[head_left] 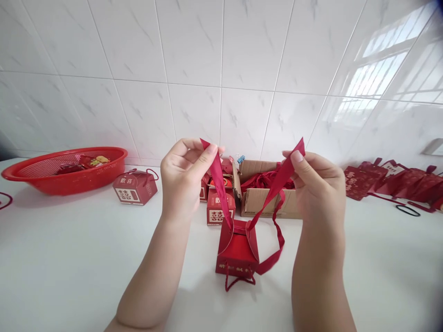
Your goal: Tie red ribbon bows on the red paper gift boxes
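Note:
A small red gift box [238,249] with a cord handle sits on the white table in front of me. A dark red ribbon [218,180] runs through its top, and both lengths are raised in a V. Between thumb and fingers, my left hand [188,170] pinches one length. My right hand [316,177] pinches the other length, up and to the right of the box. From the right side a loose tail of the ribbon curves down to the table beside the box.
Behind the gift box stand more red boxes [220,210] and an open cardboard carton [272,203] filled with red ribbon. At left are a red plastic basket [79,177] and another gift box [134,188]. Red pouches [363,180] and a black loop [408,210] lie at right.

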A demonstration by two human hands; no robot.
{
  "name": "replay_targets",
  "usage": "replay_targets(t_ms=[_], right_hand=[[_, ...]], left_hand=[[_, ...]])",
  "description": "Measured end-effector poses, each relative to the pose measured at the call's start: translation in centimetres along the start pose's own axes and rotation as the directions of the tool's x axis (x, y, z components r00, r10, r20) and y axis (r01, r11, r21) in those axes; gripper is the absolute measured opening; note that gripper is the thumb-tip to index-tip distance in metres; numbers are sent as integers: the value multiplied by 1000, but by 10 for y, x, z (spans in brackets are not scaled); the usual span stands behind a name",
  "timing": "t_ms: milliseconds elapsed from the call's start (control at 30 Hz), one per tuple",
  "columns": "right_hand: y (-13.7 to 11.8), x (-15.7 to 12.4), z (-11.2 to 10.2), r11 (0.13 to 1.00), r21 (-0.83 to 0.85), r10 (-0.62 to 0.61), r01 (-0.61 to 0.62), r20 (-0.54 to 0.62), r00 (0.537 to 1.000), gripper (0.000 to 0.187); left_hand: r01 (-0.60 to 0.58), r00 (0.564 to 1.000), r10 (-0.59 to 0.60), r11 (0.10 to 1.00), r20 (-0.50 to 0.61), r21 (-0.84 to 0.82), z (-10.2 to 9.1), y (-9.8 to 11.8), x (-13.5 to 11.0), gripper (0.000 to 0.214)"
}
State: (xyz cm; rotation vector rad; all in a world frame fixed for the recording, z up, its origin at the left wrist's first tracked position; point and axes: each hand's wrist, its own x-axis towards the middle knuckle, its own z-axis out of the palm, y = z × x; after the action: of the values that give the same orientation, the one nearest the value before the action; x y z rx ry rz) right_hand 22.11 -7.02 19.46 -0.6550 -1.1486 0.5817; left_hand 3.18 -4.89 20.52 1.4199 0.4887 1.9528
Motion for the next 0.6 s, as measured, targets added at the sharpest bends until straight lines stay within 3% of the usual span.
replay_targets(t_ms=[267,600], right_hand=[[-5,-5,2,998,-47,-29,30,32,999,10],[1,-1,-2,995,-78,-70,70,-4,998,15]], left_hand=[[-29,998,24,996,58,86,-1,3,2,27],[106,989,-108,994,97,32,-2,8,4,26]])
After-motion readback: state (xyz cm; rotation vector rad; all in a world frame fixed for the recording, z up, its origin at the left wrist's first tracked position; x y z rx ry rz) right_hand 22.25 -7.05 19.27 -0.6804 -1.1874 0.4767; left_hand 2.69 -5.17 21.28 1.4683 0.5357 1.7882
